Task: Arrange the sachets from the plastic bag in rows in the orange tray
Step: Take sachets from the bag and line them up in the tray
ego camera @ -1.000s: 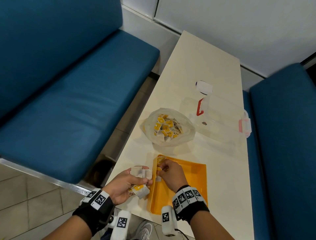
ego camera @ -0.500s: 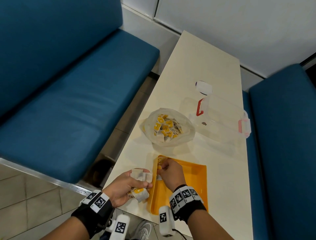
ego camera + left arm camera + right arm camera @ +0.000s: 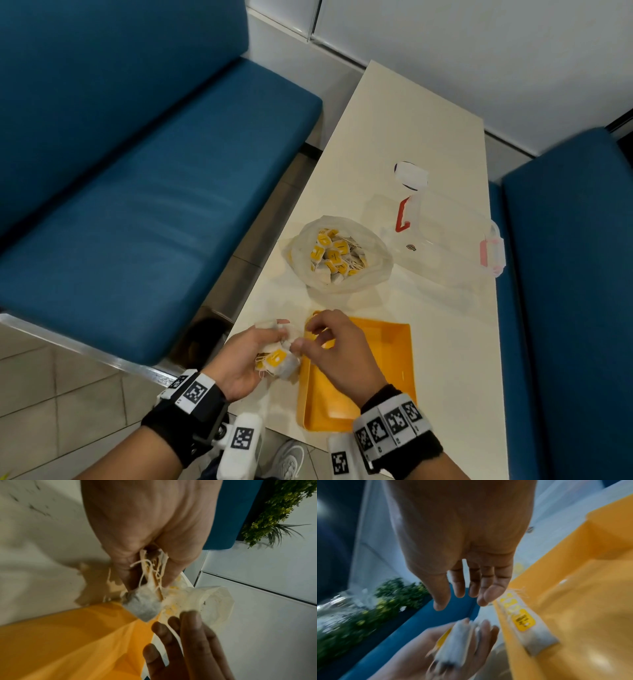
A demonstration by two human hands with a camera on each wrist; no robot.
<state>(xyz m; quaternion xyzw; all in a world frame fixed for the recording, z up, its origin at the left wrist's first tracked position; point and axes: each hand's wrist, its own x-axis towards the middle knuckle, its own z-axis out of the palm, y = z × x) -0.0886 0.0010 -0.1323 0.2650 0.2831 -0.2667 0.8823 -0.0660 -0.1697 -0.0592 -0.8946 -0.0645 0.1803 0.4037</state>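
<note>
The orange tray (image 3: 383,346) floor lies bare right of the right hand (image 3: 337,356); sachets (image 3: 522,623) line its left wall. The plastic bag (image 3: 337,255) and clear container (image 3: 455,240) block the bench (image 3: 428,113) beyond, apparently with a gap between them

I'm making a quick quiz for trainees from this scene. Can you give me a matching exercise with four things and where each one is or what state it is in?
Things:
1. plastic bag
2. orange tray
3. bunch of sachets
4. clear container

Places or states:
A. gripped in the left hand
B. at the near table edge, under the right hand
C. open, full of sachets, mid-table
D. right of the bag, red latches

Pairs: 1-C, 2-B, 3-A, 4-D
</note>
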